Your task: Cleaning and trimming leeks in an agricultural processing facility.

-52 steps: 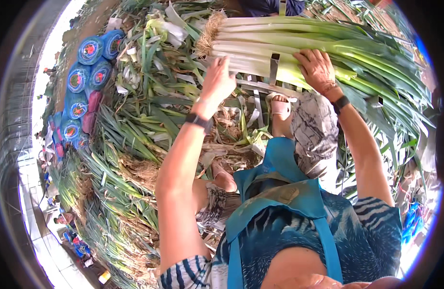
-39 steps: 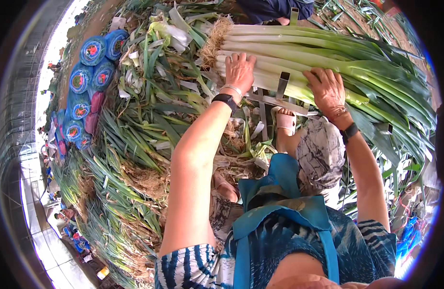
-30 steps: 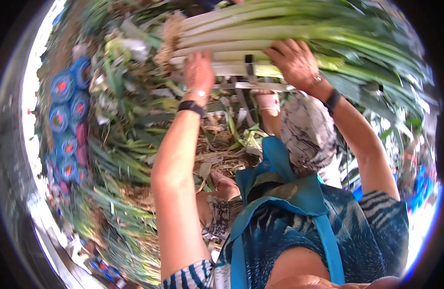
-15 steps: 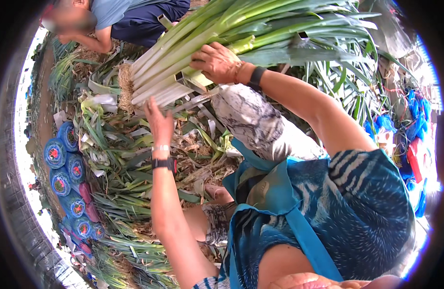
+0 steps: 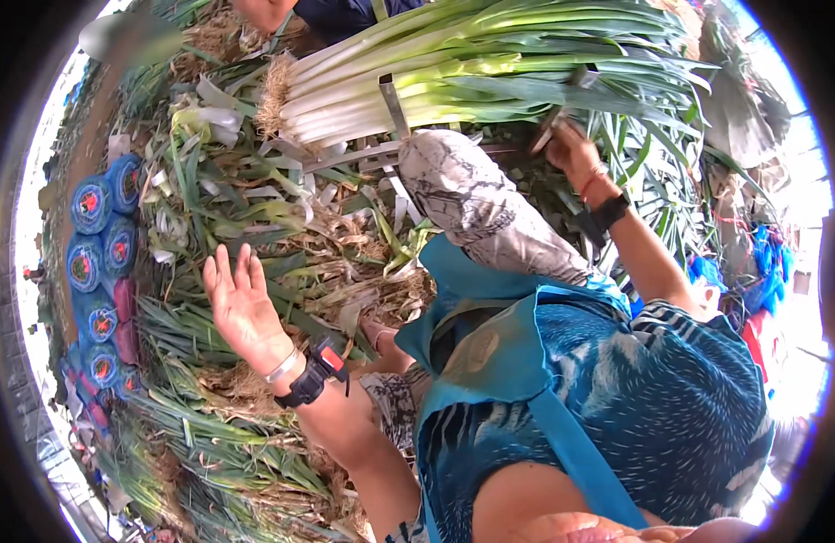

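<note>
A thick bundle of leeks (image 5: pixel 417 86) lies across a metal rack (image 5: pixel 395 107), with its roots to the left and leaves to the right. Palm up and fingers spread, my left hand (image 5: pixel 245 312) is empty above the leaf litter, below and left of the roots. My right hand (image 5: pixel 573 154) is beside the rack's right upright (image 5: pixel 584 76), under the leaves. Its fingers are curled around a brownish, narrow thing that I cannot make out. My knee, in patterned trousers (image 5: pixel 458 185), is against the near side of the rack.
Loose leaves and trimmings (image 5: pixel 327 240) cover the ground, with more leeks (image 5: pixel 227 434) at lower left. Rolls of blue netting (image 5: pixel 91 204) are stacked on the left. A co-worker's dark clothing (image 5: pixel 345 20) shows behind the bundle. Blue plastic bundles (image 5: pixel 766 271) hang at right.
Both hands have left the leek bundle. My left hand moved down and left and turned palm up; my right hand moved right to the rack's upright. The view has shifted slightly.
</note>
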Motion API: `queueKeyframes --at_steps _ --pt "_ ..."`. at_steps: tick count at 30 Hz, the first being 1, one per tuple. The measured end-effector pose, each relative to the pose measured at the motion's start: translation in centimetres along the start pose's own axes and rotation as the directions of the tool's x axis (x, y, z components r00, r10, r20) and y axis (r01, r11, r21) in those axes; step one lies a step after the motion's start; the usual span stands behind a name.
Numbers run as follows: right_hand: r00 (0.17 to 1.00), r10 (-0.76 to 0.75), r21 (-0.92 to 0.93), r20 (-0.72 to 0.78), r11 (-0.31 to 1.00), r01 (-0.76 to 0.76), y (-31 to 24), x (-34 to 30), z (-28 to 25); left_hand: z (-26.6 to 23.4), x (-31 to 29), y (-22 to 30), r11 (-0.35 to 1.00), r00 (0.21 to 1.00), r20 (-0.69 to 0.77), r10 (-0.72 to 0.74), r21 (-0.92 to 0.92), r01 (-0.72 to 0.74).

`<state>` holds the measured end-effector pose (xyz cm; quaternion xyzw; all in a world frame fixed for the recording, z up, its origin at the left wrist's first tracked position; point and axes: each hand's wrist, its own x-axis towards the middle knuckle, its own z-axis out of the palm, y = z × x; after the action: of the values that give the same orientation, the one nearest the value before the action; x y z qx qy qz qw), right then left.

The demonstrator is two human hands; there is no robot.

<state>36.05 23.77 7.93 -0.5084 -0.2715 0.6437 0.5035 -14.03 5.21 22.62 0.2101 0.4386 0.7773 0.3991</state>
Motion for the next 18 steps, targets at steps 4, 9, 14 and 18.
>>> queueKeyframes --at_steps 4,9,14,18 --pt "0.993 -0.090 0.206 -0.080 0.973 0.105 -6.3 3.6 -1.9 -0.4 -0.6 1.1 0.983 0.986 0.165 -0.033 -0.175 0.062" --pt "0.944 -0.243 -0.119 -0.221 0.968 0.221 -9.6 4.5 -3.3 1.4 -1.3 1.4 0.978 0.993 0.097 -0.063 -0.193 0.081" --pt "0.794 -0.607 -0.696 0.017 0.563 0.446 -13.1 3.3 -1.1 1.3 -2.3 1.9 0.992 0.996 0.086 0.001 -0.127 0.010" --pt "0.716 -0.690 -0.832 0.106 0.333 0.444 -14.5 5.1 -0.8 1.0 -2.4 1.6 0.992 0.996 0.077 -0.035 -0.118 0.044"
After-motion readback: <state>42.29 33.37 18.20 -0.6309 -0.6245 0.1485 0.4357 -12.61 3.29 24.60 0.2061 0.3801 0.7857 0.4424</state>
